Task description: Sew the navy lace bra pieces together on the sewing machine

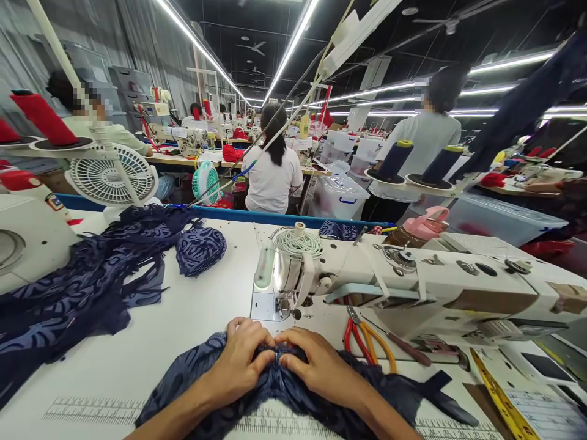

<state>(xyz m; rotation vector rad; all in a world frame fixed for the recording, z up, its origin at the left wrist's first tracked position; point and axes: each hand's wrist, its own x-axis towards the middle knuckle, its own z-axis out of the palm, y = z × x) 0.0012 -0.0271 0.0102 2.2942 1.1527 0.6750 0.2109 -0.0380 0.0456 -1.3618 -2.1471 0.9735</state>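
Observation:
Navy patterned fabric (192, 373) lies bunched on the white table in front of the sewing machine (348, 275). My left hand (243, 354) pinches it on one side of a gathered seam. From the other side my right hand (312, 360) pinches the same fabric, thumbs facing each other and nearly touching. Both hands are closed, just in front of the needle plate (269, 305) and presser foot. Parts of the fabric are hidden under the hands and forearms.
Red-handled pliers (352, 336) and orange-handled scissors (378, 342) lie right of the hands. More navy fabric (92, 281) and a cup-shaped piece (200, 249) sit at left. A yellow tape measure (499, 391) is at right. Co-workers sit and stand beyond the table.

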